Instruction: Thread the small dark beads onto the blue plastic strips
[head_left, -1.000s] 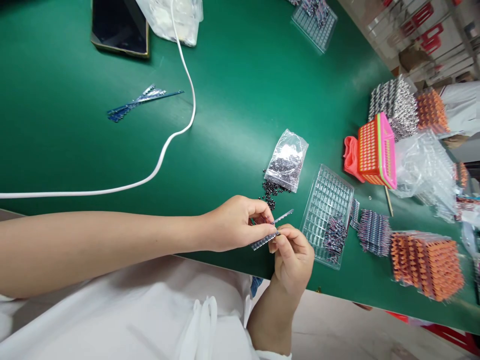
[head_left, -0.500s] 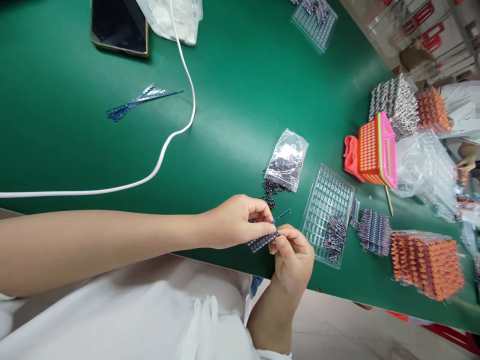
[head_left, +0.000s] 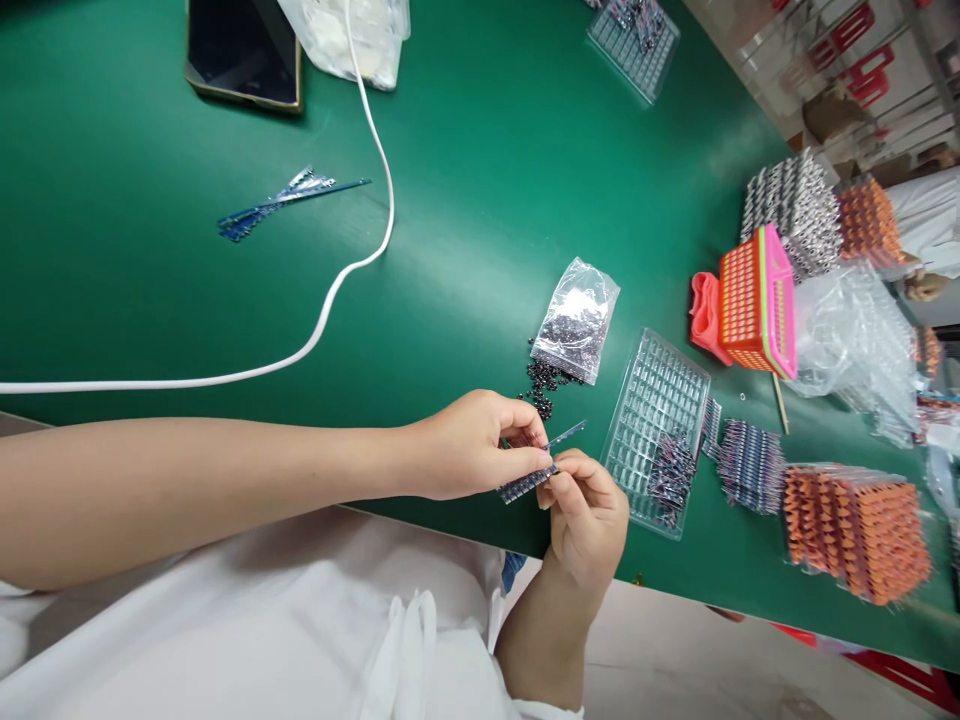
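Note:
My left hand reaches in from the left, its thumb and fingers pinched on a dark panel with rows of small light marks, like a small circuit board. A thin blue strip sticks out beyond the fingertips; whether it joins the panel is hidden. My right hand meets the panel's right end, thumb and forefinger closed on it. Just past the hands, small dark bead-like parts spill from a clear plastic bag. A clear compartment tray holds a heap of small dark parts with thin leads.
Blue strips lie at left near a white cable and a phone. Right of the tray stand stacked dark parts, orange parts and an orange-pink basket. Another person's hand shows at far right.
Both hands keep almost the same place and grip. The thin blue strip has turned slightly and shows more of its face. The other person's hand at far right has moved.

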